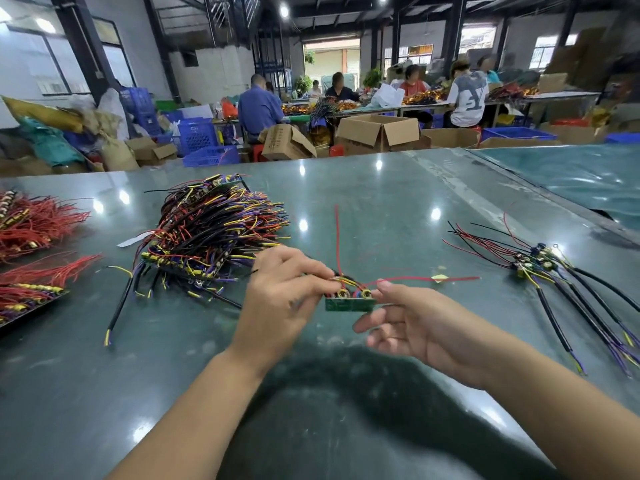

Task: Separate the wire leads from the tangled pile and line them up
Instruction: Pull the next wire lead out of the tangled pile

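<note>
The small green circuit board with red leads (349, 303) was pinched lengthwise between left hand (282, 292) and right hand (412, 320), tangled multicoloured wire pile (214, 230) lying nearer the left.

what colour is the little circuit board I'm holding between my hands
Green, seen in the head view: the circuit board.

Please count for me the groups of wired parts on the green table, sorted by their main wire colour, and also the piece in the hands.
Mixed-colour tangled pile: 1
Mostly red wire bundles, far left: 2
Separated group of black and red leads, right: 1
Green circuit board with red leads, held by left hand and right hand: 1
Total: 5
</note>
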Available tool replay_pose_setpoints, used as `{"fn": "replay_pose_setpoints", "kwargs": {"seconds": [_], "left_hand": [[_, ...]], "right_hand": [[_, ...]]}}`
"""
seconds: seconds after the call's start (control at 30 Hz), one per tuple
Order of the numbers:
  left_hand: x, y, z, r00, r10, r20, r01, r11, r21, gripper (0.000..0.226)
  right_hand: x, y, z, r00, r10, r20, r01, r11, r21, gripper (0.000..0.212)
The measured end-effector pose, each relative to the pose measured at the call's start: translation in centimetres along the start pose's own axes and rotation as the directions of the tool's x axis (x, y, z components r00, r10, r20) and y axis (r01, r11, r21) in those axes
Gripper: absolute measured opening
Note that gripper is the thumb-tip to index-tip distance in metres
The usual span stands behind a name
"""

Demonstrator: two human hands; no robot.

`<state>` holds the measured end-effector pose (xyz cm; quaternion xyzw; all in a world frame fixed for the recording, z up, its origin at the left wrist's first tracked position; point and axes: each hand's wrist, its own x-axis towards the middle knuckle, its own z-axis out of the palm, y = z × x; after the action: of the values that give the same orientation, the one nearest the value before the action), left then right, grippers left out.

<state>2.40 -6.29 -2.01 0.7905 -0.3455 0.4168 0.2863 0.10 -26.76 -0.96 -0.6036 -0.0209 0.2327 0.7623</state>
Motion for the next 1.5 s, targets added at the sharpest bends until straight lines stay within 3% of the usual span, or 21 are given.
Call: {"fn": "replay_pose_setpoints", "kwargs": {"seconds": [0.17, 0.23, 0.33, 0.43, 0.53, 0.63, 0.7, 0.8, 0.87, 0.97, 1.07, 1.23, 1.37, 1.47, 1.5], "left_hand": [[0.0, 0.1, 0.8, 0.999, 0.007, 0.031, -0.004, 0.998, -0.070, 0.013], [-0.1, 0.0, 0.9, 0.999, -0.012, 0.040, 0.015, 0.997, -0.080, 0.014], [-0.2, 0.4, 1.2, 0.994, -0.101, 0.040, 0.105, 0.985, -0.140, 0.024], [-0.3, 0.7, 1.0, 0.971, -0.235, -0.051, 0.220, 0.954, -0.204, 0.034], [-0.2, 1.0, 1.0, 0.918, -0.343, -0.201, 0.317, 0.936, -0.153, 0.033], [0.0, 1.1, 0.9, 0.799, -0.527, -0.290, 0.511, 0.849, -0.137, 0.032], [0.1, 0.6, 1.0, 0.747, -0.642, -0.172, 0.609, 0.765, -0.207, 0.031], [0.3, 0.6, 1.2, 0.656, -0.723, 0.216, 0.735, 0.547, -0.401, 0.029], [0.0, 1.1, 1.5, 0.628, -0.638, 0.445, 0.761, 0.384, -0.523, 0.024], [-0.5, 1.6, 2.0, 0.646, -0.529, 0.550, 0.736, 0.243, -0.632, 0.040], [-0.7, 1.9, 2.3, 0.694, -0.556, 0.457, 0.658, 0.234, -0.715, 0.028], [-1.0, 1.9, 2.7, 0.677, -0.595, 0.434, 0.675, 0.266, -0.688, 0.038], [-1.1, 2.5, 2.6, 0.649, -0.630, 0.427, 0.689, 0.248, -0.681, 0.040], [-0.4, 2.3, 3.5, 0.595, -0.662, 0.455, 0.779, 0.336, -0.530, 0.017], [-0.6, 2.4, 3.2, 0.571, -0.617, 0.541, 0.819, 0.382, -0.429, 0.004]], "right_hand": [[0.3, 0.2, 0.5, 0.995, -0.063, -0.077, 0.078, 0.974, 0.213, 0.013], [0.4, 0.1, 0.2, 0.988, -0.127, -0.092, 0.149, 0.944, 0.294, 0.020], [0.4, 0.1, -0.2, 0.975, -0.189, -0.121, 0.221, 0.903, 0.368, 0.027], [0.6, 0.1, -0.2, 0.957, -0.242, -0.158, 0.287, 0.861, 0.420, 0.028], [0.7, 0.0, -0.4, 0.925, -0.313, -0.216, 0.380, 0.798, 0.469, 0.028], [0.7, -0.3, -0.5, 0.899, -0.375, -0.224, 0.437, 0.751, 0.494, 0.028], [0.6, -0.4, -0.6, 0.896, -0.396, -0.202, 0.443, 0.750, 0.491, 0.029], [0.3, -0.4, -0.6, 0.898, -0.422, -0.129, 0.432, 0.782, 0.450, 0.025], [0.2, -0.3, -0.6, 0.902, -0.426, -0.072, 0.417, 0.816, 0.401, 0.026], [0.1, 0.1, -0.4, 0.908, -0.418, 0.004, 0.404, 0.879, 0.253, 0.030], [0.2, 0.7, 0.1, 0.905, -0.424, 0.026, 0.416, 0.898, 0.143, 0.033], [0.1, 1.0, 0.8, 0.884, -0.464, -0.050, 0.449, 0.875, -0.179, 0.029], [0.1, 1.2, 1.0, 0.870, -0.480, -0.110, 0.441, 0.858, -0.262, 0.021], [0.3, 1.4, 1.2, 0.854, -0.493, -0.166, 0.434, 0.852, -0.293, 0.020], [0.4, 1.5, 1.2, 0.851, -0.491, -0.187, 0.425, 0.853, -0.303, 0.020]]}}
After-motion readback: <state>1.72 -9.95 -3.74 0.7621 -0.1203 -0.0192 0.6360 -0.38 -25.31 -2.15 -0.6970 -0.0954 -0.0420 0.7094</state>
